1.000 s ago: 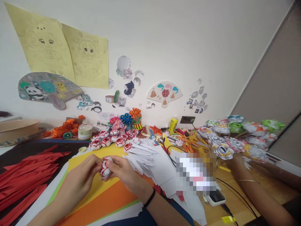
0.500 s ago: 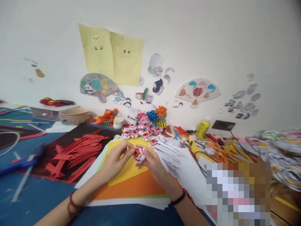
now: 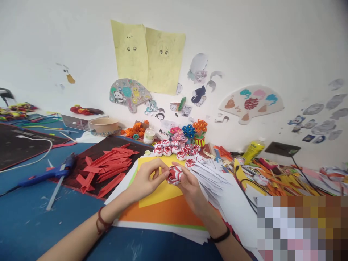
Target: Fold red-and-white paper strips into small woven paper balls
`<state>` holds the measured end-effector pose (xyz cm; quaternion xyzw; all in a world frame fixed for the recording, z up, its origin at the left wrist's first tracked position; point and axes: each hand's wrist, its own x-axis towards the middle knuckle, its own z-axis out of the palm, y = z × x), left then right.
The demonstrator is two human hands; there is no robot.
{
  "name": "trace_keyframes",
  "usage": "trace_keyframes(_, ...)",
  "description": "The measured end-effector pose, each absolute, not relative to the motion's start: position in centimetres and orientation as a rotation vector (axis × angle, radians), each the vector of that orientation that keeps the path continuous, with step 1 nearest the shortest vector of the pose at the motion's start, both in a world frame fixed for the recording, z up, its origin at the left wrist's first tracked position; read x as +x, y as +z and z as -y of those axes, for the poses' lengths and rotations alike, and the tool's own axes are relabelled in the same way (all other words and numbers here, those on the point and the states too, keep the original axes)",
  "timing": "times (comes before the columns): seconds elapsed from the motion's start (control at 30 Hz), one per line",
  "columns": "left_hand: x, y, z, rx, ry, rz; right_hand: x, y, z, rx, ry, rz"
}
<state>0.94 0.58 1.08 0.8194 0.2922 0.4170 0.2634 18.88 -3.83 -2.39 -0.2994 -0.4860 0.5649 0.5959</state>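
Note:
Between my two hands is a red-and-white paper flower (image 3: 174,175), its red hollow facing up and to the left. My right hand (image 3: 191,186) cups it from the right, fingers closed around its side and underside. The thumb and forefinger of my left hand (image 3: 148,178) pinch the flower's left rim. Below them lie a yellow sheet (image 3: 148,197) and an orange sheet (image 3: 163,214) on a stack of white paper. Several finished-looking red-and-white flowers (image 3: 181,155) sit just behind my hands, with folded white paper strips (image 3: 212,175) to the right.
Folded red strips (image 3: 108,166) lie on a dark mat at left, beside a blue glue gun (image 3: 54,173). A beige bowl (image 3: 104,125), a small bottle (image 3: 149,136) and a potted paper bouquet (image 3: 199,141) stand along the wall. A yellow bottle (image 3: 252,151) leans amid clutter at right.
The whole view has shifted, so the scene sits further right in the picture. Both hands keep hold of the flower, which now appears turned slightly, with its red hollow more toward the left.

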Motion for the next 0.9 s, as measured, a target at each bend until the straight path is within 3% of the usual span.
trace_keyframes(0.9, 1.1, -0.3, -1.1, 2.333, 1.07, -0.928, 19.3, -3.0, 3.5, -0.831, 1.022, 1.336)
